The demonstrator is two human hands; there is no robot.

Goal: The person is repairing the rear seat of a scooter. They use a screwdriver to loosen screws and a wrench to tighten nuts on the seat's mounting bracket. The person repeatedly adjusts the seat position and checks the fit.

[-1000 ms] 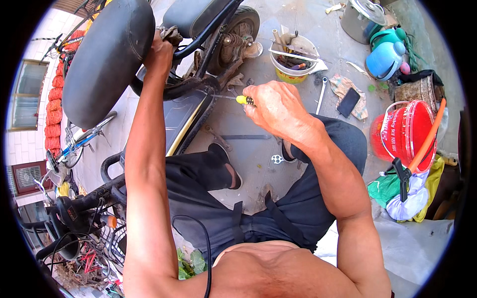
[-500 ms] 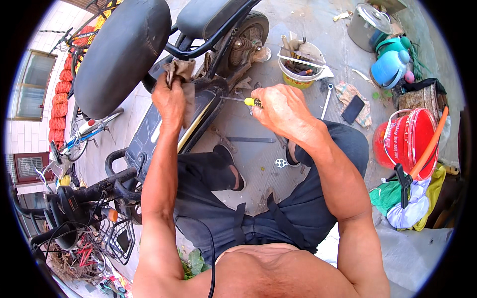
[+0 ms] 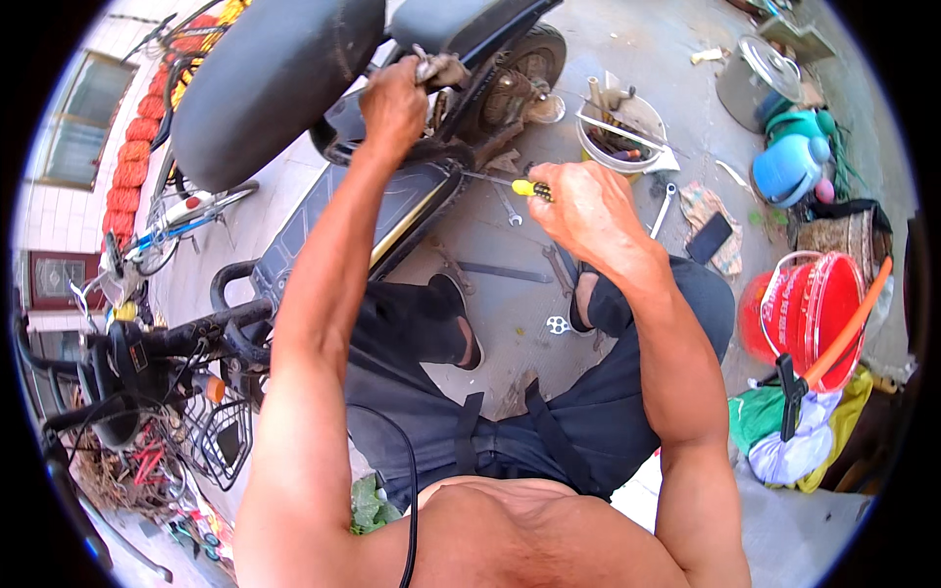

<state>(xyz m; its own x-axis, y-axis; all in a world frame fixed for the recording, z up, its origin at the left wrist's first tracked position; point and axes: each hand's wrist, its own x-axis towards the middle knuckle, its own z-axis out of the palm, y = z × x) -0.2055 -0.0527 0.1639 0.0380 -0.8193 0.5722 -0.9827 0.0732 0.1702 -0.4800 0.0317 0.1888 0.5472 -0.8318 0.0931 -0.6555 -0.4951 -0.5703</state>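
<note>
My left hand (image 3: 395,110) reaches forward between the electric scooter's black seats, closed on a crumpled brownish rag (image 3: 447,72). Beside the front seat (image 3: 279,83), the rag lies close to a black frame tube. My right hand (image 3: 590,211) is wrapped around a screwdriver (image 3: 526,187) with a yellow and black handle. Its thin shaft points left, with the tip near the rear corner of the scooter's footboard (image 3: 328,220); I cannot tell whether it touches. My right palm hides part of the handle.
A white bucket of tools (image 3: 655,162) stands beyond my right hand. Wrenches (image 3: 664,210) lie on the ground, and a phone (image 3: 709,238) rests on a patterned cloth (image 3: 733,203). At the right are a red bucket (image 3: 753,312) and a blue jug (image 3: 781,169). Bicycles stand at the left.
My left hand has moved forward with the rag, away from the footboard toward the rear seat. My right hand keeps hold of the screwdriver, and the view has shifted slightly.
</note>
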